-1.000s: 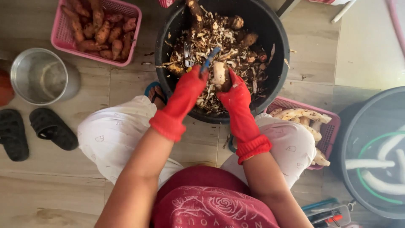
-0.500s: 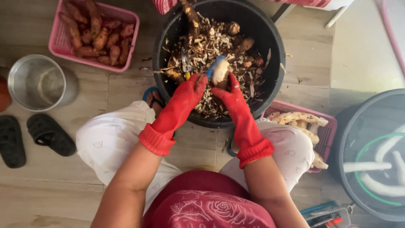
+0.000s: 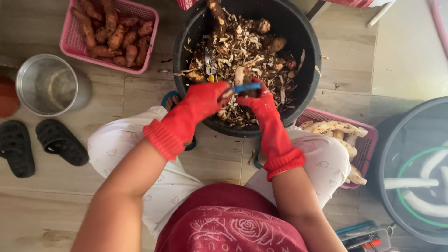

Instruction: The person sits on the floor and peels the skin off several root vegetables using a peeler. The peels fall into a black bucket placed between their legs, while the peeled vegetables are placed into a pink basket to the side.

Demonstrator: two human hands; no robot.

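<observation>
Black tub point(image 3: 308, 51): heaped with brown peelings and unpeeled roots, at the floor's far edge between the person's knees.
Pink basket point(image 3: 70, 44): far left corner, filled with reddish sweet potatoes.
Second pink basket point(image 3: 361, 128): by the right knee, holding pale peeled roots.
Left hand point(image 3: 203, 100): red-gloved, closed around a blue-handled peeler point(image 3: 245, 87).
Right hand point(image 3: 259, 102): red-gloved, gripping what appears to be a root, mostly hidden, above the tub.
</observation>
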